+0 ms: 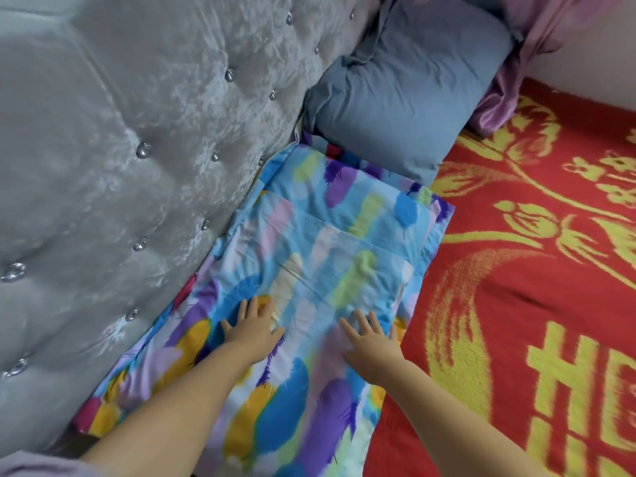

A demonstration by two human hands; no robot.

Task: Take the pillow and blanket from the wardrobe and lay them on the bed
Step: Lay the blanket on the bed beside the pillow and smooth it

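Observation:
A folded blanket with blue, purple, yellow and green feather shapes lies on the bed along the foot of the headboard. Both hands rest flat on its top, fingers spread and palms down. My left hand presses near the blanket's headboard side. My right hand lies closer to the edge that faces the red cover. A grey-blue pillow leans against the headboard just beyond the blanket's far end, and its lower corner overlaps the blanket.
A grey tufted velvet headboard with shiny buttons fills the left. A red bed cover with yellow floral patterns spreads to the right. Lilac satin fabric is bunched behind the pillow, beside a pale wall.

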